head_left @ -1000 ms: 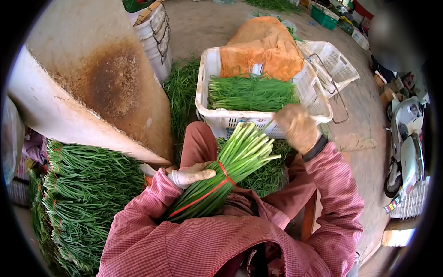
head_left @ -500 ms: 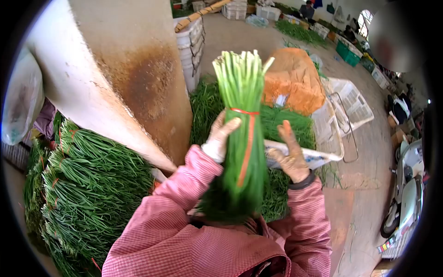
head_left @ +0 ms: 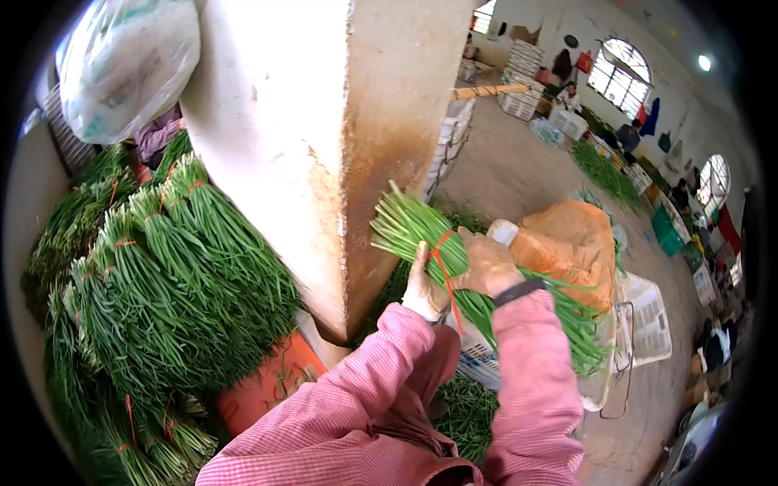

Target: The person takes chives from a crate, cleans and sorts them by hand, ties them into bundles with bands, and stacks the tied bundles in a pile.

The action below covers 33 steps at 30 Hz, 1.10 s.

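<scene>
A bunch of long green stalks (head_left: 478,296), tied with a red band, lies tilted between my two hands, its pale cut ends to the upper left. My gloved left hand (head_left: 425,287) is closed on its lower left side, beside the band. From the right, my gloved right hand (head_left: 486,263) wraps over the bunch just past the band. The leafy ends hang across the white crate (head_left: 600,389), which holds an orange cloth (head_left: 571,247). More tied bunches form a large pile (head_left: 186,283) at the left.
A white pillar (head_left: 324,146) stands between the pile and the bunch. A clear plastic bag (head_left: 130,69) hangs upper left. Another white crate (head_left: 648,316) is at the right. Loose greens (head_left: 470,417) lie below my arms. Other people sit at the far back, among crates.
The view has swung left. The bunch has gone from upright to tilted, its cut ends now to the left. My right hand, apart from it before, has closed on it.
</scene>
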Available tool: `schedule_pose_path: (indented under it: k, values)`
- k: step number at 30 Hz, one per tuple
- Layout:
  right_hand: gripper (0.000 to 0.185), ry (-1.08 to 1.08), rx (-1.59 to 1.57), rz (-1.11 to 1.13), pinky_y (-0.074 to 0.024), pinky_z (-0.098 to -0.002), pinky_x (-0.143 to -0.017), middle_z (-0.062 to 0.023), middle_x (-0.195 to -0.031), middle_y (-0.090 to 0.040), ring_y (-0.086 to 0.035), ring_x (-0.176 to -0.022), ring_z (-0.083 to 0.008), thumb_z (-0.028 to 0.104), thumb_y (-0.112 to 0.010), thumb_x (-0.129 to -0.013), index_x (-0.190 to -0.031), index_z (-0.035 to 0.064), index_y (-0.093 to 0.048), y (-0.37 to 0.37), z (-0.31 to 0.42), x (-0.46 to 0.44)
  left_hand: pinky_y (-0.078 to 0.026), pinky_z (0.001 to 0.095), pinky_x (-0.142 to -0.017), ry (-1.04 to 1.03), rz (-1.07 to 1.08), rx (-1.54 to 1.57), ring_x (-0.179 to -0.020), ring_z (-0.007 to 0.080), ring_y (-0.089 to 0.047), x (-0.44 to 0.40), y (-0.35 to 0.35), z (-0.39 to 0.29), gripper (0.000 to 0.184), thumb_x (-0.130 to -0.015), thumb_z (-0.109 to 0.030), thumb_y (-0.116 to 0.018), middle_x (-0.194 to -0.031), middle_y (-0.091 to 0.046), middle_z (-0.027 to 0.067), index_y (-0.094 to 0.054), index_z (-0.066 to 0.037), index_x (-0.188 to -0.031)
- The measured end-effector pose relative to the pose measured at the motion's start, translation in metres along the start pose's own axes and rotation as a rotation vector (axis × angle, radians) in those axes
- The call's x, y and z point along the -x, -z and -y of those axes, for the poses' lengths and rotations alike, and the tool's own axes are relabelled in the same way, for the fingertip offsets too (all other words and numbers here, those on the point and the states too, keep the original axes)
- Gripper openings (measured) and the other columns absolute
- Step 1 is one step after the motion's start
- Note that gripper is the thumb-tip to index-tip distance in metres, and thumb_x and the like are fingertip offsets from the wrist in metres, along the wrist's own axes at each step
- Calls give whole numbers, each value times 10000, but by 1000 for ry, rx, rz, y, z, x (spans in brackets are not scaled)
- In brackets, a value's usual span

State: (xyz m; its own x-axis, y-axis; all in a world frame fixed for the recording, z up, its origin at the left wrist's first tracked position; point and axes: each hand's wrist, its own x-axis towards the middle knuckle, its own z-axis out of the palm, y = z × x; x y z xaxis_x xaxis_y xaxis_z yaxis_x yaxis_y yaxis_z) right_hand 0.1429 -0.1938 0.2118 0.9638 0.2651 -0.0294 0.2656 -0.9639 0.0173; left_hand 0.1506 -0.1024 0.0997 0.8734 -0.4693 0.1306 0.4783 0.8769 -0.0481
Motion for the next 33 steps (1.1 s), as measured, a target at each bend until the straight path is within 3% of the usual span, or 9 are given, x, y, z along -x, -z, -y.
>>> schedule_pose_path:
  k: [1, 9, 12, 14, 17, 20, 22, 25, 33]
  values:
    - [902, -59, -39, 106, -416, -368, -826, -207, -1030, -534, -507, -972, -342, 328, -757, -538, -1246, -21, -321, -4, 2, -10, -467, 436, -816, -272, -100, -163, -968, 276, -530, -5, 7, 6, 501, -795, -364, -564, -1088, -520, 119, -412, -61, -1164]
    - [1002, -77, -809, -160, -371, -349, -919, -164, -1248, -397, -414, -1129, -281, 269, -788, -533, -1301, -5, -206, -51, -37, 94, -407, 382, -879, 73, -8, -358, -991, 220, -509, 33, -12, 30, 433, -813, -271, -555, -1092, -514, 110, -423, -66, -1171]
    - [602, 61, -997, -521, -444, -306, -787, -80, -1068, -530, -534, -927, -184, 96, -679, -682, -1200, -3, -389, -59, -24, 130, -305, 327, -941, -383, 159, -1354, -1107, 221, -388, 46, -7, 43, 758, -671, -257, -680, -1245, -370, 101, -290, -32, -1279]
    - [772, 21, -998, -354, -364, -324, -893, -118, -1177, -446, -445, -1060, -217, 144, -750, -598, -1239, -1, -344, -36, -20, 145, -180, 363, -969, -354, 264, -1327, -1169, 217, -307, 73, -23, 64, 908, -625, -327, -702, -1270, -351, 117, -178, -39, -1308]
    - [717, 86, -1140, -641, -377, -332, -880, -144, -1158, -454, -468, -1020, -236, 55, -691, -650, -1248, -29, -304, 5, 34, 151, 7, 416, -1012, -297, 335, -1108, -1261, 211, -186, 105, -38, 67, 1141, -556, -432, -735, -1308, -322, 140, -12, -49, -1352]
    - [785, 119, -1228, -584, -365, -351, -882, -164, -1166, -426, -451, -1030, -236, 137, -751, -636, -1226, -25, -258, -13, 46, 138, -236, 296, -991, -311, 186, -1244, -1204, 190, -288, 131, -33, 37, 1052, -576, -294, -762, -1277, -354, 139, -97, -4, -1337]
    - [823, 125, -1487, -607, -357, -321, -892, -124, -1196, -425, -432, -1074, -216, 253, -753, -627, -1262, -12, -302, -19, 97, 135, -270, 304, -976, -320, 114, -1185, -1148, 158, -353, 154, -35, 11, 952, -594, -202, -758, -1269, -370, 97, -174, 3, -1317]
    - [942, 441, -1105, -354, -332, -334, -916, -144, -1232, -385, -405, -1102, -225, 461, -699, -637, -1305, -7, -229, -25, 105, 119, -303, 308, -958, -557, 43, -1237, -1123, 152, -389, 186, -28, -32, 877, -589, -91, -747, -1234, -407, 83, -232, -16, -1295]
    - [850, 205, -1115, -323, -367, -295, -855, -132, -1179, -437, -453, -981, -194, 455, -644, -704, -1325, 47, -231, -46, 111, 92, -452, 358, -816, -1200, -534, -733, -904, 212, -549, 284, -21, -169, 630, -641, -15, -702, -1046, -530, 102, -361, -19, -1171]
